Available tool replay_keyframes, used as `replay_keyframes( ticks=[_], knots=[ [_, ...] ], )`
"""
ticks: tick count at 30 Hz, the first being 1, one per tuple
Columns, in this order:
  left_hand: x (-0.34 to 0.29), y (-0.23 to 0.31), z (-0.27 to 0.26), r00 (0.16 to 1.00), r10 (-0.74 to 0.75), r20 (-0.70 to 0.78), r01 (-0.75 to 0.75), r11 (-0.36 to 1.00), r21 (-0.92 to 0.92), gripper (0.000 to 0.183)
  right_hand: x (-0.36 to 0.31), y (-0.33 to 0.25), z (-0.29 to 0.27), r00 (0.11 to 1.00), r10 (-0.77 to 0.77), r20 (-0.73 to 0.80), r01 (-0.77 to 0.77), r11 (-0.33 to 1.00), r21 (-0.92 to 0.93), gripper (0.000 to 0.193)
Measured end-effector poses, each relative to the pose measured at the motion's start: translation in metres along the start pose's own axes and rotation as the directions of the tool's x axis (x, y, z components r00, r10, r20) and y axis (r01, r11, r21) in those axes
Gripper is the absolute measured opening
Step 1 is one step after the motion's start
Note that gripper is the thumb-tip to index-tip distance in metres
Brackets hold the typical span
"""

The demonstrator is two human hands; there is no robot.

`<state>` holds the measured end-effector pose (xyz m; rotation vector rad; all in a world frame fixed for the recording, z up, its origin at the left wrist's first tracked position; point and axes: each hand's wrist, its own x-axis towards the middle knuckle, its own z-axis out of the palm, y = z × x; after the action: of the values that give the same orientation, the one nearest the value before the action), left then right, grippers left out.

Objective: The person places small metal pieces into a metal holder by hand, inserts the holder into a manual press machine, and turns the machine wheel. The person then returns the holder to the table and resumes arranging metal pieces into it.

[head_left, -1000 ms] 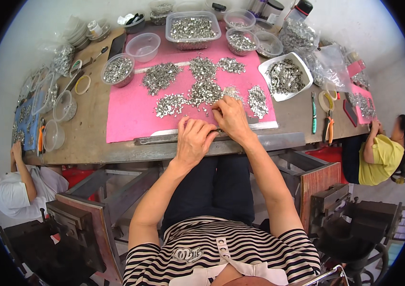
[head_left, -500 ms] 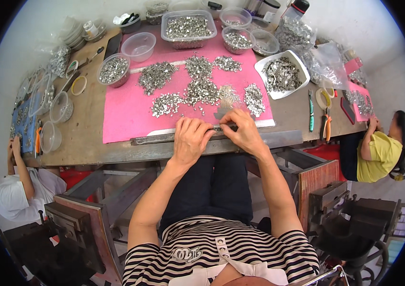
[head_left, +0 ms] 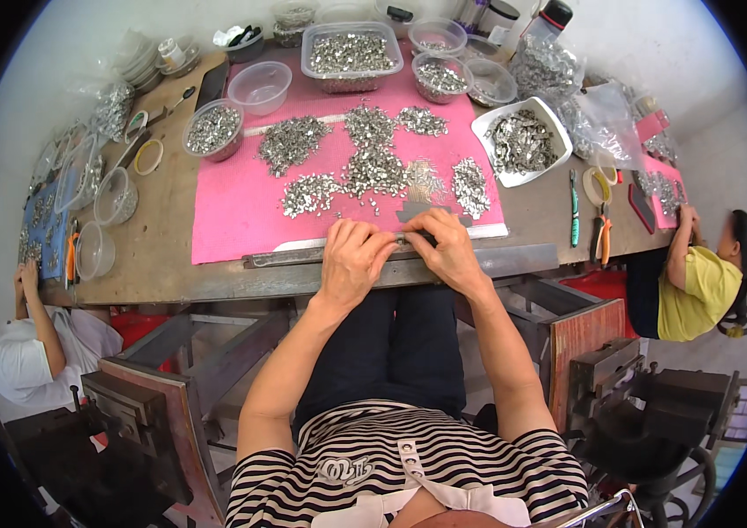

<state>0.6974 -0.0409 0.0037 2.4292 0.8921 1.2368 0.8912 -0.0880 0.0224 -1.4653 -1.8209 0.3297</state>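
Observation:
My left hand (head_left: 352, 262) and my right hand (head_left: 446, 252) meet at the table's front edge, thumbs and fingers pinched together. A small greyish bit shows between the fingertips, too small to make out. Beneath my hands runs a long dark metal bar (head_left: 290, 258) along the edge. Just behind my right hand lies a flat grey metal plate (head_left: 413, 209). Beyond it, on the pink mat (head_left: 228, 207), are several piles of small silver metal pieces; the nearest are a central pile (head_left: 375, 170), a pile of thin pins (head_left: 424, 180) and a right-hand pile (head_left: 471, 187).
A white tray (head_left: 477, 128) of metal parts sits right of the mat. Clear tubs (head_left: 213, 129) of pieces stand left and behind. Green-handled tweezers (head_left: 574, 209) and orange-handled pliers (head_left: 601, 236) lie at right. One person (head_left: 26, 352) works at left, another (head_left: 699, 286) at right.
My right hand has shifted slightly, its fingertips coming closer to my left hand's. More of the grey plate shows behind it. The whole view has moved a little.

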Motion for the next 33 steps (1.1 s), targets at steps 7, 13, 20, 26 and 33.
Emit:
replay_keyframes(
  ticks=[7, 13, 20, 26, 33],
  knots=[
    [-0.001, 0.000, 0.002, 1.000, 0.012, -0.009, -0.012, 1.000, 0.019, 0.018, 0.037, 0.002, 0.030, 0.997, -0.066, -0.035, 0.061, 0.990, -0.124, 0.006],
    [-0.002, -0.005, 0.000, 1.000, 0.012, 0.013, -0.011, 0.999, -0.034, 0.019, 0.048, 0.013, 0.030, 0.980, -0.196, 0.037, 0.199, 0.973, -0.117, 0.006],
    [-0.001, -0.003, -0.002, 0.999, -0.014, 0.048, 0.017, 0.997, -0.075, 0.017, 0.051, 0.016, 0.028, 0.974, -0.194, 0.118, 0.205, 0.975, -0.088, 0.011],
    [0.000, -0.002, -0.006, 0.999, -0.029, 0.046, 0.034, 0.993, -0.116, 0.013, 0.024, 0.007, -0.009, 0.996, -0.061, 0.071, 0.059, 0.998, 0.026, 0.011],
    [0.003, -0.001, -0.005, 0.999, -0.002, 0.037, 0.005, 0.998, -0.070, 0.013, -0.004, 0.001, -0.009, 0.989, -0.146, 0.039, 0.149, 0.983, -0.109, 0.015]
  ],
)
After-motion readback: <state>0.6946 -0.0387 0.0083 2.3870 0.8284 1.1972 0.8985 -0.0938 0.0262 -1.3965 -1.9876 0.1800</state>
